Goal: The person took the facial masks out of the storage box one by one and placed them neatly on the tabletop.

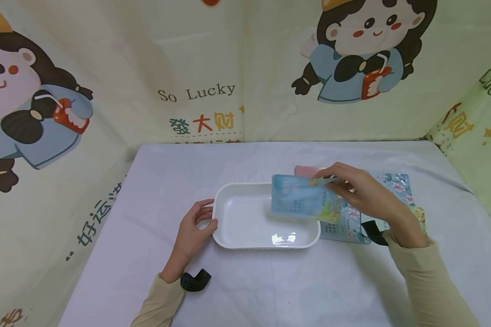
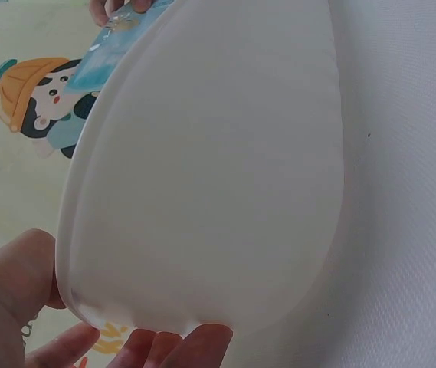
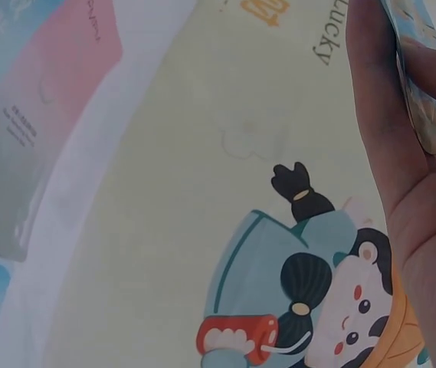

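A white rectangular tray (image 1: 245, 220) with rounded corners stands on the table. My left hand (image 1: 194, 234) holds its left end, thumb and fingers bent about the rim; the left wrist view shows these fingers along the edge of the tray (image 2: 202, 169). Over the tray's right end, my right hand (image 1: 364, 195) pinches a flat blue face mask packet (image 1: 296, 196) by its right side. The right wrist view has this packet (image 3: 421, 84) edge-on between thumb and fingers. Behind it, a pink packet (image 1: 304, 170) is partly hidden.
More flat packets lie right of the tray: a blue floral one (image 1: 398, 185) and a yellowish one (image 1: 420, 215), overlapping and partly covered by my right arm. White cloth (image 1: 245, 290) covers the table. A cream printed curtain (image 1: 266, 68) hangs behind and at the sides.
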A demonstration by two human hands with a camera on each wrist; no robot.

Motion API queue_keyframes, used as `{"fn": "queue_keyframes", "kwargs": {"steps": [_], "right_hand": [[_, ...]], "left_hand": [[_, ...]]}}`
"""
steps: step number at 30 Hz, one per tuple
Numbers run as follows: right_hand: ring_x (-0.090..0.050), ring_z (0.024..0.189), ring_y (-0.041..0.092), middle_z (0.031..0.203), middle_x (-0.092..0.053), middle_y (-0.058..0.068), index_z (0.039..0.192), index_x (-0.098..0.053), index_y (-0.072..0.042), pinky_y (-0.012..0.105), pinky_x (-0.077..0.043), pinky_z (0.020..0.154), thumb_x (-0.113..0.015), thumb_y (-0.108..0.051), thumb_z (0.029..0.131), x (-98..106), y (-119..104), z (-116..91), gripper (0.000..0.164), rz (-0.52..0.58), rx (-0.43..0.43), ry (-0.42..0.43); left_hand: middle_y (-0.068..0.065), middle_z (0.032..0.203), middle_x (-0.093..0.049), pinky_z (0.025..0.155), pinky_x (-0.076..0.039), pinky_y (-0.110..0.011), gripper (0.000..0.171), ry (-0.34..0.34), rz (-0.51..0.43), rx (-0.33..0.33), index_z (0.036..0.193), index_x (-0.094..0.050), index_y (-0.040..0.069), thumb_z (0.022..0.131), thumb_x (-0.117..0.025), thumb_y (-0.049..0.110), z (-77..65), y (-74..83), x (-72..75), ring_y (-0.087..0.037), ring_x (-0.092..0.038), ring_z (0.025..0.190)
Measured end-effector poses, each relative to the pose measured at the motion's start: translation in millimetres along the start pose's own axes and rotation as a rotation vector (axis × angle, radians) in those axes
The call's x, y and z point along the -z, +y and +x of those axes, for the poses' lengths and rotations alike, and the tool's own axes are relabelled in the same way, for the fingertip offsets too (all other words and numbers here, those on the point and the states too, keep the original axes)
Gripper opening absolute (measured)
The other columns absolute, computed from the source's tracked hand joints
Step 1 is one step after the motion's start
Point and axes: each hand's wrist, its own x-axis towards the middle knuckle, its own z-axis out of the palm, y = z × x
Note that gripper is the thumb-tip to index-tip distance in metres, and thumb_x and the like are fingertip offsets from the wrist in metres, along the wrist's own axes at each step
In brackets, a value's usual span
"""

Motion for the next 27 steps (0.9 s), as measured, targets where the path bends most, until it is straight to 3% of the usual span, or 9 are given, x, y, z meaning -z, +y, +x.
{"fn": "queue_keyframes", "kwargs": {"steps": [17,27], "right_hand": [[-0.061,0.098,0.007,0.114,-0.064,-0.003,0.122,-0.062,-0.013,0.016,-0.054,0.077,-0.068,0.013,0.084,20,3,-19,0.047,-0.075,0.004,0.019],[-0.062,0.095,0.002,0.114,-0.064,-0.004,0.121,-0.063,-0.015,0.012,-0.053,0.076,-0.069,0.014,0.082,27,6,-29,0.048,-0.053,0.024,0.031]], "left_hand": [[-0.008,0.125,-0.065,0.098,-0.052,-0.042,0.047,0.002,0.0,0.013,0.133,-0.057,0.019,0.089,-0.068,0.007,-0.4,0.6,-0.4,-0.022,-0.063,0.112],[-0.008,0.124,-0.065,0.096,-0.052,-0.04,0.048,0.001,-0.009,0.001,0.133,-0.058,0.02,0.088,-0.067,0.005,0.1,-0.5,0.1,-0.021,-0.063,0.109]]}}
